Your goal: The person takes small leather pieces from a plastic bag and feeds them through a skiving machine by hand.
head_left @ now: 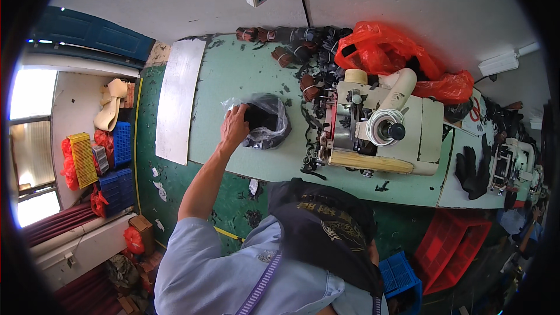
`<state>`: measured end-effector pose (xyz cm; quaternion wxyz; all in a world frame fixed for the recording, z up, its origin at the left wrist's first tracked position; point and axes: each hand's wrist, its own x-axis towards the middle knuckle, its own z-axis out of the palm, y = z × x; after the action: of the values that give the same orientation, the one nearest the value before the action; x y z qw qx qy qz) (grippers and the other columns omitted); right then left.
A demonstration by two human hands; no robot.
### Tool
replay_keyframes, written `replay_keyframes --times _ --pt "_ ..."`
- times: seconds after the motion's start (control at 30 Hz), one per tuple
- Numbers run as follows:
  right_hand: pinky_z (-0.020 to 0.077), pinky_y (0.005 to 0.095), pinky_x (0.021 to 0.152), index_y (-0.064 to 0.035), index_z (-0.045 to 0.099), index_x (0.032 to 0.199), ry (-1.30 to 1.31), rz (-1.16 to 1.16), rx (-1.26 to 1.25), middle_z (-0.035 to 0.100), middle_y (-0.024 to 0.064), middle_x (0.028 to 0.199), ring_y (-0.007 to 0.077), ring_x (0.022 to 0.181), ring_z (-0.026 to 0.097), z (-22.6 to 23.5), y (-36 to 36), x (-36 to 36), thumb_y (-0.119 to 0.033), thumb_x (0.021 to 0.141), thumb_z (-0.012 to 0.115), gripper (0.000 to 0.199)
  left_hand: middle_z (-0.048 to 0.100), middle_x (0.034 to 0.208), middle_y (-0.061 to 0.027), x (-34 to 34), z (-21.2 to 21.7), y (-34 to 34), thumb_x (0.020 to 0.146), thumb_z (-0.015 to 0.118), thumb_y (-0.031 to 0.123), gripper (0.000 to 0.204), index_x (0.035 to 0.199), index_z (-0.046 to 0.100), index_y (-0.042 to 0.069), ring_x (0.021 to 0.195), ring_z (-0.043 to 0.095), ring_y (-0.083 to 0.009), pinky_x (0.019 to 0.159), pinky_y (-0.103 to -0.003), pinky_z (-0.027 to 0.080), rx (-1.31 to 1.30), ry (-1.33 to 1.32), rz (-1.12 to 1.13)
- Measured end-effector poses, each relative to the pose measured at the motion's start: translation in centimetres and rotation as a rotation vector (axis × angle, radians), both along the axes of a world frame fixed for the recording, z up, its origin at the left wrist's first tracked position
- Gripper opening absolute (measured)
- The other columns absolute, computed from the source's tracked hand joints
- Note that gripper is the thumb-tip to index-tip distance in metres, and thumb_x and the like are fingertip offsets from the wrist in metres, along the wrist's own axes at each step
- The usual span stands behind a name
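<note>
My left hand (235, 125) reaches across the pale green worktable (224, 76), its fingers closed over the left rim of a clear plastic bag (281, 137). Dark fabric-like pieces (262, 118) lie inside the bag; their exact kind cannot be made out. The fingertips dip toward these pieces, partly hidden by the bag's edge. To the right of the bag stands a cream-coloured machine, which looks like an industrial sewing machine (429, 140), with a coil of white cord on it. My right hand is out of sight, behind my body and the black apron (326, 216).
Tied brown and black bundles (282, 56) line the table's back, beside a red plastic bag (388, 52). A white board (179, 102) covers the left end. Dark scraps litter the table. Red crates (449, 251) and a blue crate (401, 274) stand on the floor at lower right.
</note>
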<state>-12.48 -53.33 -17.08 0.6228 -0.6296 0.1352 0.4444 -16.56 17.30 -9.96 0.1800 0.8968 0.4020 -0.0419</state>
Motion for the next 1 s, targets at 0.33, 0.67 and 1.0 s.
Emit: replay_keyframes --times 0.33,0.67,1.0 --pt "0.0457 0.0298 0.085 -0.0079 0.049 0.136 0.139 -0.123 -0.089 0.050 -0.0018 0.100 0.0114 0.092 0.052 10.1 8.9 1.7 -0.016 0.104 0.047 0.033 0.067 0.104 -0.0133 1.9 4.5 -3.6 0.083 0.066 -0.001 0.020 0.103 0.067 0.004 0.095 0.065 -0.0313 0.085 -0.039 0.053 0.048 -0.342 -0.025" --pt "0.0433 0.0351 0.101 0.0010 0.038 0.143 -0.552 0.231 -0.315 0.056 0.0135 0.120 0.0252 0.114 0.055 12.7 11.5 2.3 -0.014 0.104 0.044 0.043 0.059 0.135 -0.0215 17.4 7.9 -35.4 0.085 0.054 -0.002 0.048 0.132 0.062 0.006 0.131 0.054 -0.0341 0.108 -0.045 0.044 -1.296 -0.170 -1.507" --pt "0.0452 0.0282 0.079 -0.0082 0.042 0.109 0.017 -0.322 -0.020 0.045 0.0011 0.095 0.0104 0.084 0.047 10.8 10.7 -2.7 -0.019 0.108 0.039 0.011 0.060 0.094 -0.0113 16.5 10.8 -35.9 0.080 0.068 0.014 0.024 0.103 0.074 0.011 0.088 0.063 -0.0300 0.077 -0.043 0.051 -0.637 0.077 -1.791"
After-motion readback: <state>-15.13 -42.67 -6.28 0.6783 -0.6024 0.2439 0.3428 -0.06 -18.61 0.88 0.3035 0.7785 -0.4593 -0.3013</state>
